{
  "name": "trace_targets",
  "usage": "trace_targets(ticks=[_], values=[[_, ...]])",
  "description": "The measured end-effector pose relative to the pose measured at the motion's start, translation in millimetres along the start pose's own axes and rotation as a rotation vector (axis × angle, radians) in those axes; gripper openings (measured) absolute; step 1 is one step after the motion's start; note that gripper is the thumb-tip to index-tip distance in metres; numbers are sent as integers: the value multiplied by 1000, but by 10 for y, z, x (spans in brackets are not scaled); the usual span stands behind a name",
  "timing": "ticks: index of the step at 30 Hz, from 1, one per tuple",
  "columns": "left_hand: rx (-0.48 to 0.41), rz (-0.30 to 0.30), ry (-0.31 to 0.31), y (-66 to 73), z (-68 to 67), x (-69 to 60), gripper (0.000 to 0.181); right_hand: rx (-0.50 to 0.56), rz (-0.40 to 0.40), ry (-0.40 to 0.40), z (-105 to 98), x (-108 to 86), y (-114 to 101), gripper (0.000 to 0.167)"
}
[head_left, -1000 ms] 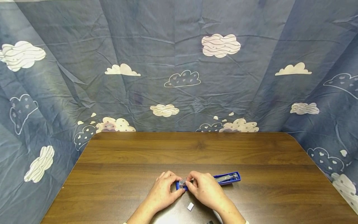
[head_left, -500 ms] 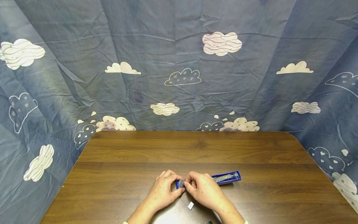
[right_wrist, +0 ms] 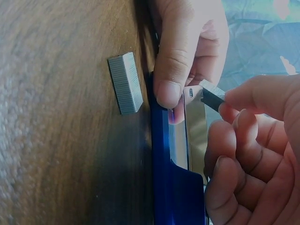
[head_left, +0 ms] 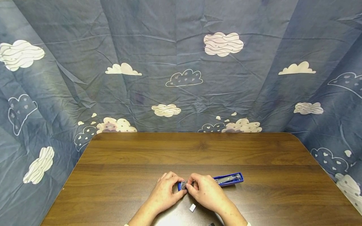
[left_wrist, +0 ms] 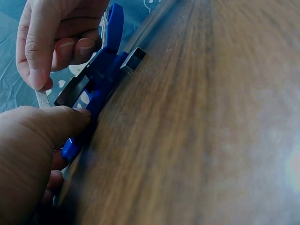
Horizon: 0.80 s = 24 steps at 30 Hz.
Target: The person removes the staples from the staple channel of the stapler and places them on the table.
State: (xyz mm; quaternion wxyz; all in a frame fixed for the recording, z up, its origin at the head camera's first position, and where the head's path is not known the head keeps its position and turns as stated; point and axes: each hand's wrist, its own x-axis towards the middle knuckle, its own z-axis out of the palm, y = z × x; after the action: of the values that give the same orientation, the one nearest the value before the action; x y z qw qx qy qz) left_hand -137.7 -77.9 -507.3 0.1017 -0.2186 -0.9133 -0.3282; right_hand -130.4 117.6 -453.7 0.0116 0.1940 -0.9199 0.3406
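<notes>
A blue stapler lies opened out on the table, its metal channel exposed. My left hand grips the stapler's left end between thumb and fingers. Between thumb and forefinger, my right hand pinches a short strip of staples. In the right wrist view, one end of that strip is at the end of the metal channel, beside my left thumb; whether it sits inside cannot be told. The right hand covers the stapler's middle in the head view. A second staple strip rests on the table beside the stapler.
The brown wooden table reaches back to a blue cloth with cloud prints, which also hangs at both sides. A small dark object, cut off by the frame, shows at the bottom edge.
My right fingertips have shifted slightly left and down towards the stapler's left end, with the staple strip still pinched. The left hand and the loose strip stay in place.
</notes>
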Motion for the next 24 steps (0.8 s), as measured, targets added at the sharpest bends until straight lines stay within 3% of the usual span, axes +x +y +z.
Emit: trace_targets(ticks=[24], values=[[-7,-7,-5,9,-5,6,26,-27,13,1,35,-6,38,20]])
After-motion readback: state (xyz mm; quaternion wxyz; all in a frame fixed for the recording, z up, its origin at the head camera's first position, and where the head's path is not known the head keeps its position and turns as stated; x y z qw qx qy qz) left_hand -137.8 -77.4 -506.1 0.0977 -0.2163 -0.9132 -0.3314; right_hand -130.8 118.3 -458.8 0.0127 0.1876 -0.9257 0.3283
